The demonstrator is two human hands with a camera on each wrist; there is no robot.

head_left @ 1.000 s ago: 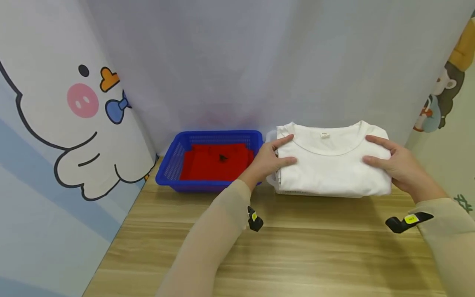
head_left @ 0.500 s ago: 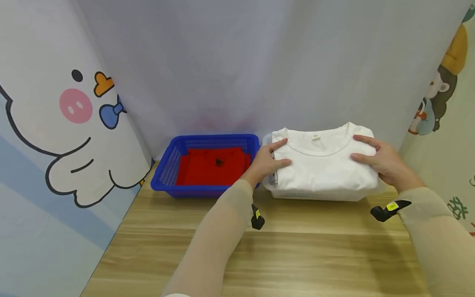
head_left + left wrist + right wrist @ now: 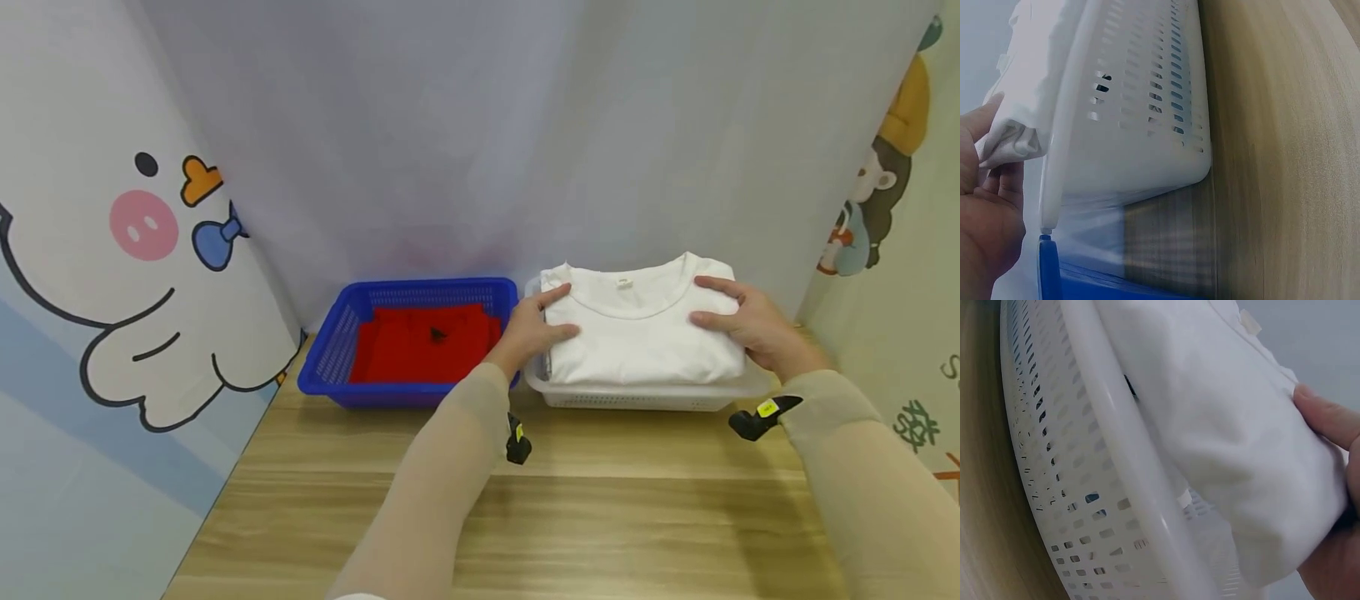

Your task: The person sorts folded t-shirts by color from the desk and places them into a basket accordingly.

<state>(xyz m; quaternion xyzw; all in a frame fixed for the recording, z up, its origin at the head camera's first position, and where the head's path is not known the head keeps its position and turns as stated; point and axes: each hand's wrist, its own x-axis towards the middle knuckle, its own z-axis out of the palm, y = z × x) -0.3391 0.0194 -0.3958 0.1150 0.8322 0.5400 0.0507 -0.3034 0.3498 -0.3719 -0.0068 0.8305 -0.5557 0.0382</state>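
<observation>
A folded white T-shirt [image 3: 637, 342], neckline and small label toward the back, lies level with the top of a white perforated basket [image 3: 637, 397]. My left hand [image 3: 528, 333] pinches the shirt's left edge, thumb on top and other fingers under it, as the left wrist view shows. At the opposite edge my right hand [image 3: 753, 329] grips the cloth, its thumb [image 3: 1329, 415] on the upper face. In the right wrist view the shirt [image 3: 1229, 437] hangs just inside the basket rim [image 3: 1129, 450]. Whatever lies beneath the shirt is mostly hidden; dark and blue bits show through the holes.
Left of the white basket, close against it, stands a blue basket [image 3: 408, 388] with folded red cloth [image 3: 420, 346] bearing a small dark mark. Both stand on a wood-grain table [image 3: 600, 517]. A pale curtain [image 3: 465, 142] hangs right behind them.
Both hands have lowered the folded T-shirt onto or into the white basket, whose front rim now shows more. The whole view has shifted slightly, and the blue basket appears a bit lower and further left.
</observation>
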